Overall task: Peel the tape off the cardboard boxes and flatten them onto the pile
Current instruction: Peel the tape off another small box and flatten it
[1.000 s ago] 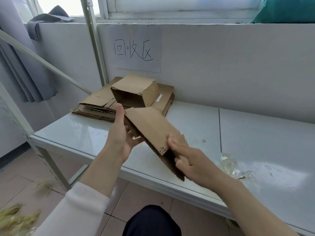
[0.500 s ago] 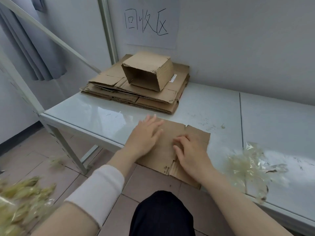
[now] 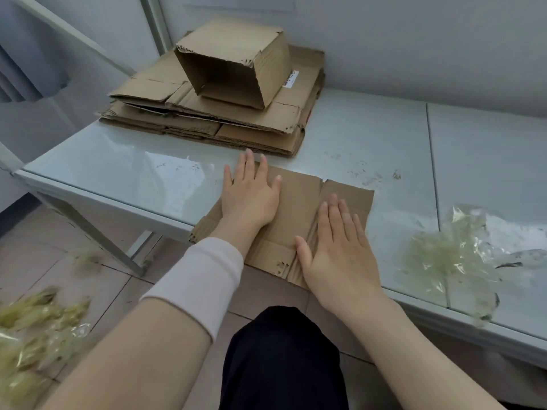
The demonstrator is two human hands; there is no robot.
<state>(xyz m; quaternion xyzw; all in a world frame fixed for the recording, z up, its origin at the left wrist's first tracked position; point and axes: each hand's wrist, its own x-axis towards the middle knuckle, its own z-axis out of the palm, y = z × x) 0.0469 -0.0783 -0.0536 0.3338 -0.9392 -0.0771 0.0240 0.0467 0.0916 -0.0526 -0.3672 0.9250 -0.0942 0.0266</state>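
Note:
A flattened brown cardboard box (image 3: 299, 202) lies at the table's front edge, its near part hanging over the edge. My left hand (image 3: 250, 196) presses flat on its left half, fingers spread. On the right half rests my right hand (image 3: 337, 247), palm down, over a creased fold. Behind them a pile of flattened cardboard (image 3: 213, 119) sits against the wall. One open-ended cardboard box (image 3: 233, 63), still standing in shape, rests on top of the pile.
The pale glass-topped table (image 3: 112, 170) has a metal frame and legs. Crumpled clear tape (image 3: 450, 255) lies on the table at the right. More crumpled tape (image 3: 32, 321) lies on the tiled floor at lower left. A wall runs behind the table.
A second ago both hands held the folded box in the air. It went down on the table edge, and both palms now lie spread flat on it.

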